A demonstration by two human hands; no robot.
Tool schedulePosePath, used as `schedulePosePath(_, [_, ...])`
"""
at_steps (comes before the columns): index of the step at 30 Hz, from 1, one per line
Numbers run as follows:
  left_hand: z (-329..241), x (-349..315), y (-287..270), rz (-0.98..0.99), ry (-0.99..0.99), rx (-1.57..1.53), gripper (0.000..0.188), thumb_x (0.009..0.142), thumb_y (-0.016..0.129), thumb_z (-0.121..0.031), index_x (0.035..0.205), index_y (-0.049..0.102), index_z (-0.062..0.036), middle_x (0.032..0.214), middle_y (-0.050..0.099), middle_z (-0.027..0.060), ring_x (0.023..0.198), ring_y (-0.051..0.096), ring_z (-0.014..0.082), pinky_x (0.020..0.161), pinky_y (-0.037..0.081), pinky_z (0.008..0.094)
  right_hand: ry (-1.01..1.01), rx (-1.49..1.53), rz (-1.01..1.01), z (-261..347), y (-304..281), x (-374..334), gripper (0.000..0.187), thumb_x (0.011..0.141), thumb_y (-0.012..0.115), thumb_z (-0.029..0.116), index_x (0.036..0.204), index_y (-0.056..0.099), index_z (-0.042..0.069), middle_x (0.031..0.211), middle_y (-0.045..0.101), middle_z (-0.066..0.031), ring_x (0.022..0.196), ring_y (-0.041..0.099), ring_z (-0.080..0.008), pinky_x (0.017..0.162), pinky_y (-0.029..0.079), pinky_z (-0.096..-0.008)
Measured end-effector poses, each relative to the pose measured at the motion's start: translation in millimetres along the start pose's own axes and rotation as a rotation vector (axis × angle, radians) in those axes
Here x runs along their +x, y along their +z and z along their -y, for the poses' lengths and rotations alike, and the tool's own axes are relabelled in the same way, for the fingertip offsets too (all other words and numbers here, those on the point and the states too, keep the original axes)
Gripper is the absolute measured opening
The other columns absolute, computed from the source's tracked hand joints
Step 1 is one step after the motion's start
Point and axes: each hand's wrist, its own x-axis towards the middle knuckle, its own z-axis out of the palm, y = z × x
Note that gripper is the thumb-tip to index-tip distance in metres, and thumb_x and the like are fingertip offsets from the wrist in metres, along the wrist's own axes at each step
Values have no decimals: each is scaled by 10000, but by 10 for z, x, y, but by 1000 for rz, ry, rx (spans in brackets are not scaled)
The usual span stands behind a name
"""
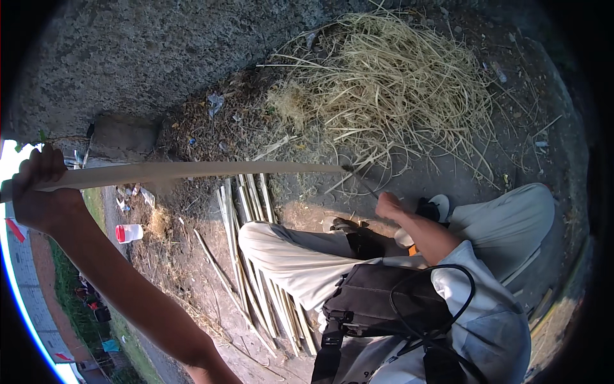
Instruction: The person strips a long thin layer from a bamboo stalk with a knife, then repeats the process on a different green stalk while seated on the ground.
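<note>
A long, flat, pale bamboo strip stretches across the view from far left to the middle. My left hand is closed around its left end, with the arm reaching out. Low in front of my body, my right hand is closed on a knife, seen as a thin dark blade. The blade reaches up to the right end of the bamboo strip, close to or touching it. The knife's handle is hidden in my fist. Curled shavings lie on the ground around that end.
A large heap of thin bamboo shavings lies ahead. Several cut bamboo strips rest beside my bent leg. To the left stands a clear container with a red lid. A rough concrete wall rises at upper left.
</note>
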Motion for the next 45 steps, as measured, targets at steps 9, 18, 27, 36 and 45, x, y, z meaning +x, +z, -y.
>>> schedulePosePath(9, [-125, -254, 222, 256, -76, -186, 232, 726, 458, -66, 645, 247, -116, 652, 222, 20, 594, 233, 138, 526, 245, 282, -101, 361, 5, 617, 62, -131, 332, 828, 606, 224, 696, 610, -81, 575, 609, -167, 523, 630, -277, 517, 494, -387])
schedulePosePath(18, [-431, -812, 312, 253, 6, -176, 210, 710, 466, -62, 686, 260, -101, 695, 230, 21, 622, 240, 141, 571, 231, 309, -676, 342, -384, 1190, -45, -699, 262, 849, 575, 201, 790, 622, -50, 703, 619, -245, 679, 619, -411, 627, 486, -463])
schedulePosePath(27, [-306, -718, 46, 282, -24, -259, 215, 703, 458, -50, 684, 251, -101, 683, 216, 17, 616, 225, 133, 565, 234, 295, -552, 328, -308, 1162, -67, -724, 237, 819, 592, 199, 805, 645, -32, 736, 622, -271, 684, 634, -411, 634, 501, -476])
schedulePosePath(36, [-470, -922, 254, 404, 11, -247, 208, 704, 465, -57, 685, 263, -104, 681, 227, 22, 614, 229, 141, 582, 241, 310, -386, 140, -251, 776, -2, -407, 243, 856, 561, 197, 820, 656, -23, 756, 627, -267, 760, 640, -400, 649, 502, -462])
schedulePosePath(45, [-384, -724, -9, 309, -14, -201, 219, 705, 458, -66, 677, 246, -110, 688, 221, 22, 626, 234, 145, 576, 229, 315, -761, 376, -425, 1446, -115, -908, 210, 838, 589, 188, 843, 605, -21, 655, 597, -218, 644, 599, -406, 587, 459, -462])
